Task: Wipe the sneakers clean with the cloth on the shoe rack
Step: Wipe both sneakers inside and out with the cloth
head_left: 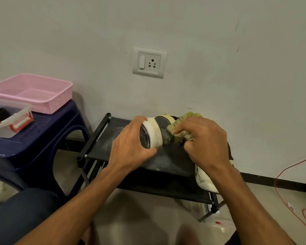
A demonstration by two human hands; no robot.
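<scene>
The job looks mid-way: one shoe is under the cloth, and nothing shows how much of the pair is already clean. The shoe rack, a black tube frame with a taut dark fabric shelf, carries pale dusty smears on top. Over that shelf, the sneaker being worked on is turned on its side, with its dark outsole facing left. It has a smooth white rubber midsole, a pebbled cream band and a matte grey upper. A second sneaker, off-white and scuffed, lies at the rack's right edge under the forearm and probably awaits its turn. The left hand wraps the sole end to steady the shoe. The right hand clenches the cloth, a bunched yellow-green rag, against the grey upper.
</scene>
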